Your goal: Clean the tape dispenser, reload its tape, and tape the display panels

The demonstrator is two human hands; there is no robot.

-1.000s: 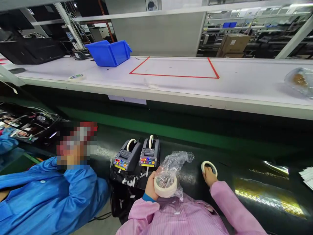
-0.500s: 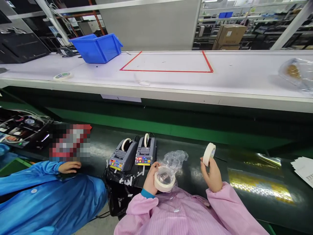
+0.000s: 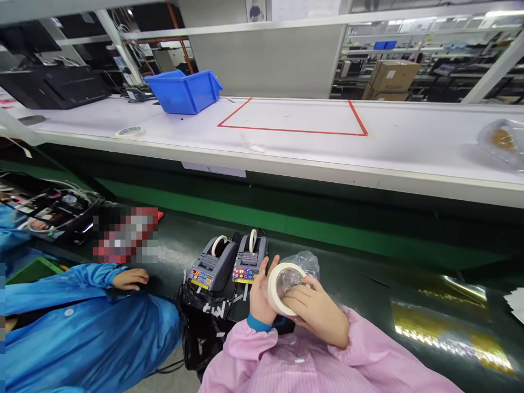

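In front of my chest, my left hand supports a roll of masking tape from the left, its fingers rather straight along the side. Clear plastic wrapping bunches behind the roll. My right hand grips the roll from the right, fingers bent over its rim and into the ring. The single roll seen earlier in this hand cannot be told apart here. Just left of my hands stand two grey tape dispensers, the nearer-left dispenser and the right dispenser, each with a tape roll on top.
A co-worker's hand in a blue sleeve rests at left. Yellow glossy film lies at right. On the white shelf are a blue bin, a flat tape roll and a plastic bag. A black bag hangs below the dispensers.
My right hand has come left from holding a single tape roll up apart, and now meets the roll at my left hand. The camera view has shifted slightly.
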